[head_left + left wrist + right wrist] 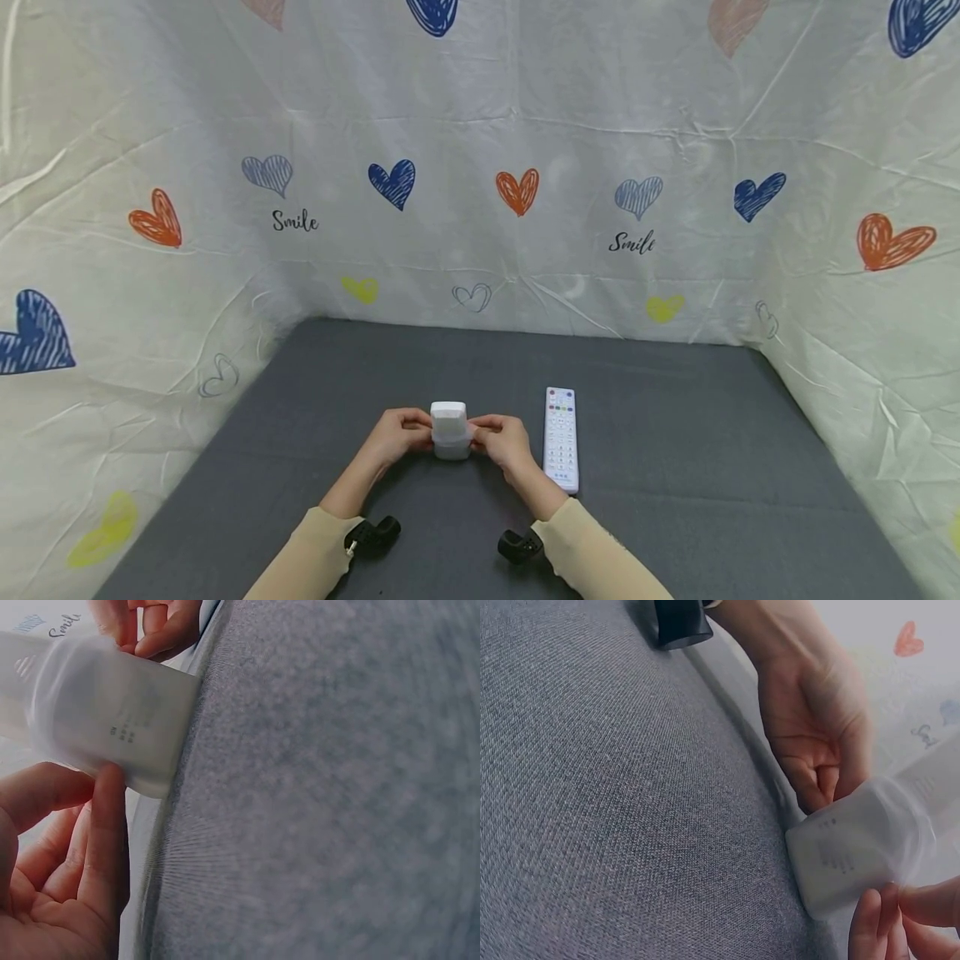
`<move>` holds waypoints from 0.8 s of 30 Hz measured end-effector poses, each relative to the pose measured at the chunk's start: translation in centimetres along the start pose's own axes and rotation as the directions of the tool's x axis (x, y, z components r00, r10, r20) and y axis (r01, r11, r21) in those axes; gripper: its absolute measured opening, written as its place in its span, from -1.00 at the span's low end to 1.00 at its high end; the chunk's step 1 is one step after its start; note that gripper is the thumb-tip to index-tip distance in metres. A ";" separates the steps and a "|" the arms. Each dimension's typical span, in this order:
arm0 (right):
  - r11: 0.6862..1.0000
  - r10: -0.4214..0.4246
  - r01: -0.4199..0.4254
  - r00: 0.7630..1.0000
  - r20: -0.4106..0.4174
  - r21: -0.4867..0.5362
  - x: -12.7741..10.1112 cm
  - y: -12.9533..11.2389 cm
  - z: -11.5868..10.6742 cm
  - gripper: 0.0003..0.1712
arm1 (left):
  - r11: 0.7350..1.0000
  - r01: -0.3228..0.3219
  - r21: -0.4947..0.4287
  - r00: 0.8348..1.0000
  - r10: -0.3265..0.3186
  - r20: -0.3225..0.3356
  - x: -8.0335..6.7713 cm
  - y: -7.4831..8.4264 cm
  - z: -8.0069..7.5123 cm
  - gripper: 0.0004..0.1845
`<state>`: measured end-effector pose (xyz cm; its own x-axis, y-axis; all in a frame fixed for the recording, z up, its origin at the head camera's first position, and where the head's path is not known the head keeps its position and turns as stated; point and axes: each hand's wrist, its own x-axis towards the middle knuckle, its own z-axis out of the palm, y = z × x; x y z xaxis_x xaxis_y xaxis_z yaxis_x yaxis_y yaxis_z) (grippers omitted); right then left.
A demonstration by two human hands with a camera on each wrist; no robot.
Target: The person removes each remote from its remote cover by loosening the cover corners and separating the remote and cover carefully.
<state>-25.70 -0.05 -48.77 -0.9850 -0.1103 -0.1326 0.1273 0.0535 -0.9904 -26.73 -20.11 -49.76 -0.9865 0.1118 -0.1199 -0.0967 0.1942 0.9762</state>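
Two hands are pinching a small white box (449, 429) between them, left hand (395, 437) and right hand (504, 442) each gripping its clear wrapping, seemingly just begun; a remote (561, 437) is lying right of them on the worktop (675, 450).

White remote control (561, 437) on grey cloth table (675, 433), heart-printed sheet (525, 125) behind and beside.

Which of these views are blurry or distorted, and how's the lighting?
Head view: sharp, evenly lit with soft shadows, wide-angle bending of the backdrop edges. Left wrist view: the white case and left hand are close and out of focus; the grey cloth blurs. Right wrist view: the cloth weave is crisp, the case soft, the right hand cut off.
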 end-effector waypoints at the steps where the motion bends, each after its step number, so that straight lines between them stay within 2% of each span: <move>1: 1.000 0.001 -0.001 1.000 0.003 -0.001 0.0 0.0 0.0 -0.80 | 1.000 -0.001 -0.003 1.000 0.001 0.006 0.0 0.0 0.0 -0.86; 10: 1.000 0.018 -0.018 1.000 0.006 0.004 0.1 0.3 -0.1 -0.81 | 1.000 0.001 0.020 1.000 -0.002 0.021 -0.1 -0.1 0.2 -0.88; 17: 0.995 -0.020 0.015 0.999 -0.045 -0.097 0.1 0.9 0.1 -0.86 | 0.998 0.010 0.070 1.000 -0.011 0.004 -0.1 -0.4 0.3 -0.89; 24: 0.996 -0.016 0.011 0.998 -0.058 -0.089 0.4 1.5 0.2 -0.87 | 0.997 -0.004 0.074 1.000 0.003 0.013 -0.1 -0.6 0.2 -0.89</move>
<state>-25.87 -0.21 -50.34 -0.9921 -0.0531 -0.1137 0.1054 0.1404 -0.9845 -26.54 -20.05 -50.38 -0.9849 0.1251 -0.1196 -0.0829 0.2658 0.9605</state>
